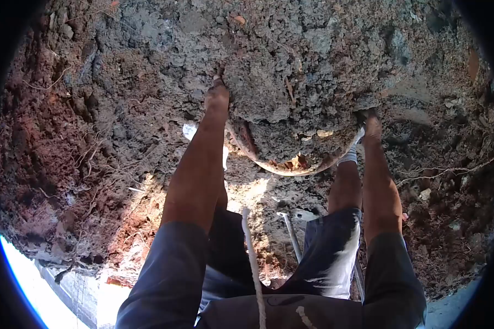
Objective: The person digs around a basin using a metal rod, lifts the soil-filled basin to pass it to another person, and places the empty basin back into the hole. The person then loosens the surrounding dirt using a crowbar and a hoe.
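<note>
A shallow round pan [291,171] sits between my feet, heaped with grey-brown soil. Its curved near rim shows, while the far side blends into the earth around it. At the pan's left side, my left hand [218,96] is closed at the edge, its fingertips hidden by soil. My right hand [372,125] grips the right side of the rim, with its fingers curled mostly out of sight. Both arms reach straight down.
Loose, lumpy soil [121,82] with thin roots [450,171] surrounds the pan. My legs in dark shorts [329,247] stand close behind it. A white cord [252,263] dangles near my body. Pale poles [291,236] show between and beside my legs.
</note>
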The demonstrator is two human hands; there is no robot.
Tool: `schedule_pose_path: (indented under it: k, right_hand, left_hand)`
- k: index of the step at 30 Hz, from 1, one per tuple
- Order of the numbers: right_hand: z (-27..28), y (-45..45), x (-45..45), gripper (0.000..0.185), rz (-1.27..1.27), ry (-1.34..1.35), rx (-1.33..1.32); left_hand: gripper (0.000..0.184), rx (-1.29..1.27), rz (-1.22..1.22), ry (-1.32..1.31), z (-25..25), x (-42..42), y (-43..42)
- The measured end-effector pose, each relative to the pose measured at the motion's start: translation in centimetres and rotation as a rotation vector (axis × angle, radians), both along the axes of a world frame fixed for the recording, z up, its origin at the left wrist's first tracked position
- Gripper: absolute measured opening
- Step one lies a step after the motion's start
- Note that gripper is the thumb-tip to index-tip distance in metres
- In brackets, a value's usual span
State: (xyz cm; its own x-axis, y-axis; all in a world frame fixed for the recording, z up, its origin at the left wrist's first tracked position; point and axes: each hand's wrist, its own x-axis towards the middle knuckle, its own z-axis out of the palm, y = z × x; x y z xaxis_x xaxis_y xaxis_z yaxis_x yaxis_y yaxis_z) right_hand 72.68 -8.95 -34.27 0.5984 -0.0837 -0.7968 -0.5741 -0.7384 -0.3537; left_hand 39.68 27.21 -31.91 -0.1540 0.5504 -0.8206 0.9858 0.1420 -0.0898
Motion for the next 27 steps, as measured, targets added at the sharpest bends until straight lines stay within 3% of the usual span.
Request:
schedule_pose_path:
  k: [2, 5, 6, 7, 10, 12, 13, 15, 18, 21, 23, 25, 27]
  right_hand:
    - [3.4, 3.6, -1.1, 0.029, -0.350, 0.072, 0.137]
    - [5.1, 3.2, -1.5, 0.031, -0.247, 0.210, 0.166]
    - [5.9, 2.2, -2.3, 0.032, 0.089, -0.010, 0.161]
    - [7.6, 2.3, -3.2, 0.031, 0.223, -0.107, 0.129]
    - [11.2, 4.0, -4.7, 0.029, 0.298, -0.139, 0.029]
    - [11.2, 5.7, -3.9, 0.030, 0.196, -0.019, -0.041]
    - [9.0, 4.9, -3.5, 0.033, -0.119, 0.059, 0.093]
    - [3.1, 1.2, -2.2, 0.033, -0.364, 0.199, 0.210]
    - [6.9, 6.3, -1.1, 0.031, -0.306, 0.339, 0.236]
    - [5.2, 5.3, 0.6, 0.024, -0.402, 0.578, 0.136]
    - [4.1, 4.5, 1.0, 0.023, -0.290, 0.479, 0.157]
    - [3.3, 4.0, 1.1, 0.023, -0.308, 0.420, 0.129]
    - [3.5, 4.2, 1.2, 0.022, -0.353, 0.473, 0.122]
  left_hand:
    - [0.077, -0.026, 0.291, 0.060, -6.9, -3.8, -1.3]
    - [0.081, -0.011, 0.336, -0.080, 1.4, -0.1, 0.8]
    - [0.085, -0.086, 0.294, 0.008, 1.4, -0.2, 1.7]
    - [0.086, -0.095, 0.344, -0.006, 0.7, -0.7, 2.1]
    - [0.090, -0.128, 0.425, 0.011, 0.0, -1.3, 2.4]
    - [0.093, -0.126, 0.336, -0.021, 1.4, 0.0, 2.7]
    - [0.094, -0.118, 0.296, -0.027, 2.1, 0.1, 2.9]
    - [0.096, -0.165, 0.217, 0.082, -0.8, -1.6, 3.1]
    - [0.098, -0.228, 0.288, 0.156, -0.4, -0.5, 3.1]
    - [0.099, -0.101, 0.318, 0.062, -3.8, -3.0, 2.3]
    - [0.099, -0.066, 0.359, -0.051, -4.7, -3.8, 2.1]
    - [0.098, -0.086, 0.493, -0.078, -5.1, -4.1, 1.8]
    - [0.096, -0.181, 0.781, -0.206, -5.0, -4.2, 1.3]
